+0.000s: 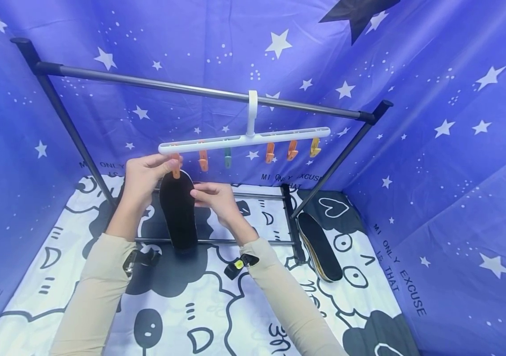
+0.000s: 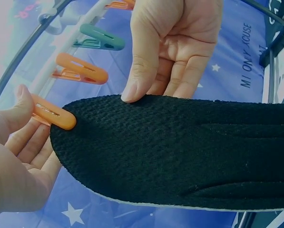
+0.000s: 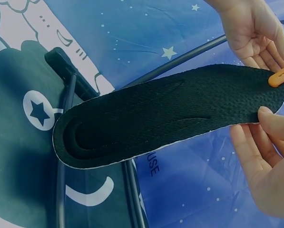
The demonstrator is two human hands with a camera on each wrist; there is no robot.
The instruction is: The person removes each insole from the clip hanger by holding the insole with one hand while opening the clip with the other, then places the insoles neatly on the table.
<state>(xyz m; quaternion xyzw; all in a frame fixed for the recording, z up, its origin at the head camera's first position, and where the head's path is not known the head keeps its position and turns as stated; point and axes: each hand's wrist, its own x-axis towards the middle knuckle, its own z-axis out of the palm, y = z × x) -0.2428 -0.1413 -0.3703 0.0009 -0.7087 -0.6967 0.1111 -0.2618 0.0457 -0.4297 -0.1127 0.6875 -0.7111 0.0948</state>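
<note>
A black shoe insole hangs lengthwise below the left end of a white clip hanger. My left hand pinches the orange clip at that end between thumb and fingers. The clip's tip overlaps the rounded top end of the insole in both wrist views. With thumb in front and fingers behind, my right hand pinches the insole's right edge near the top. The insole's textured black face and thin pale rim show in the right wrist view.
The hanger hooks over the bar of a dark metal rack. More clips hang along it: orange, a green one and a yellow one. A second black insole lies on the patterned cloth at right, beside the rack's foot.
</note>
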